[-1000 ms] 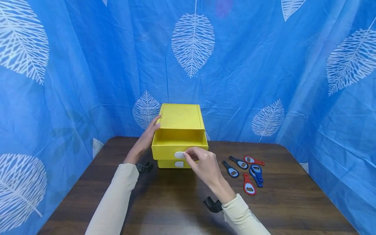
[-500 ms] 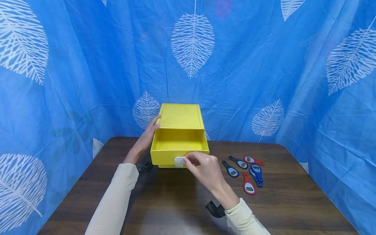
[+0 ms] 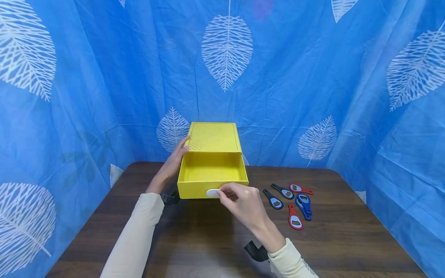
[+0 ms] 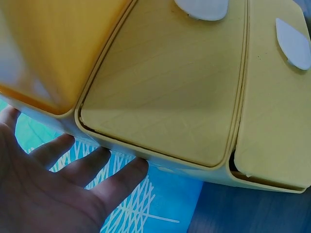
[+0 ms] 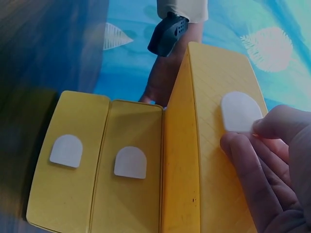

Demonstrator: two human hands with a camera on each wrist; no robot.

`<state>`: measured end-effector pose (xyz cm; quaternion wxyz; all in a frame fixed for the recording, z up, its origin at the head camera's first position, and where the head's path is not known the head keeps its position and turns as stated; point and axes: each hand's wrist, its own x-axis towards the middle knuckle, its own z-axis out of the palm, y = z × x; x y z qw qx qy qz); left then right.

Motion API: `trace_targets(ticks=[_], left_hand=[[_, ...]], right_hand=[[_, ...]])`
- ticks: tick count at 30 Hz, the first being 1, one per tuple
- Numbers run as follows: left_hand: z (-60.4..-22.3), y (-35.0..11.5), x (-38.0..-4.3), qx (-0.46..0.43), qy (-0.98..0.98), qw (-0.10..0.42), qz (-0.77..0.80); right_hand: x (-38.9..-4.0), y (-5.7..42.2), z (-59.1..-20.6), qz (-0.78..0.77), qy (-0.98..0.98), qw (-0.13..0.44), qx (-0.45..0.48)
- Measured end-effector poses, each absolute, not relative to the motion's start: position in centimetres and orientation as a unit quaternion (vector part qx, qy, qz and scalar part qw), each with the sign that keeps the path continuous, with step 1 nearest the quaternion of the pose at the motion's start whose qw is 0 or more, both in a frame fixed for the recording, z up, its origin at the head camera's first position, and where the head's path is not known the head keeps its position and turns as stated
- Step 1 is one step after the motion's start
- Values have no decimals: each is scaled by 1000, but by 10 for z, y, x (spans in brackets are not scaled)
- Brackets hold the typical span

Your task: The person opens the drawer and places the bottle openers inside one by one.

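A yellow drawer box (image 3: 215, 137) stands on the table with its top drawer (image 3: 194, 189) pulled well out; the part of its inside that shows is bare. My right hand (image 3: 243, 204) pinches the white handle (image 5: 240, 111) of that drawer between thumb and fingers. My left hand (image 3: 172, 166) rests against the box's left side, its fingertips at the top edge. In the left wrist view the left fingers (image 4: 121, 182) are spread and nearly straight along the side. Two lower drawers (image 5: 131, 194) with white handles are closed, as the right wrist view shows.
Several bottle openers lie on the wooden table (image 3: 333, 239) to the right of the box: black ones (image 3: 273, 199), red ones (image 3: 295, 221) and blue ones (image 3: 304, 204). A blue cloth (image 3: 278, 77) with white leaf prints hangs behind and on both sides.
My right hand has drawn the top drawer further out toward me, so more of its inside shows and it covers the lower drawer fronts in the head view. The left hand has stayed put.
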<state>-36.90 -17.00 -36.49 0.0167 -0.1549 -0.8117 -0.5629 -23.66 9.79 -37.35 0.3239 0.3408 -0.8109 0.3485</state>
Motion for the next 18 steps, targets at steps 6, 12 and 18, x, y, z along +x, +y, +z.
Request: trace_targets(ticks=[6, 12, 18], left_hand=[[-366, -170, -370, -158, -813, 18, -561], [-365, -169, -369, -155, -816, 18, -557], [-363, -168, -367, -149, -817, 15, -557]], right_hand=[[-234, 99, -372, 343, -807, 326, 354], [-230, 100, -372, 337, -805, 328, 363], [-228, 103, -373, 345, -805, 320, 361]])
